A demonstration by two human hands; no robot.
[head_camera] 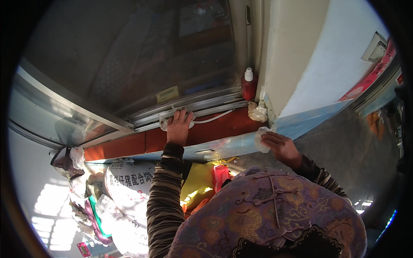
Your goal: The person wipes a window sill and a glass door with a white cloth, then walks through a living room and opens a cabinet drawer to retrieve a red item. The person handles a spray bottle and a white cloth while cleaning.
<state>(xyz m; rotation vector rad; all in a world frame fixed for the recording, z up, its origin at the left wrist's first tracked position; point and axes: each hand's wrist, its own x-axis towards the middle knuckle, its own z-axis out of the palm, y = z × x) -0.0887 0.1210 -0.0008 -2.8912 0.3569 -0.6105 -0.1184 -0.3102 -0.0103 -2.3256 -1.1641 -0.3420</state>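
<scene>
My left hand [178, 127] lies over a crumpled whitish piece [164, 124], perhaps thin plastic, at the aluminium window track [213, 108]. Its fingertips reach onto the track, and whether they grip the piece is hidden. A white cord [214, 120] runs rightward from beside this hand across the red-brown tiled sill [222, 127]. In my right hand [283, 149] is a thin white sheet [262, 140], pinched by the fingers just off the sill's right end.
A red bottle with a white cap [248, 85] stands in the window corner, above a knotted plastic bag [257, 111]. A dark bag [66, 159] hangs at the sill's left end. Below are a printed white sack [129, 193] and a yellow bag [198, 180]. A wall switch [376, 48] is at right.
</scene>
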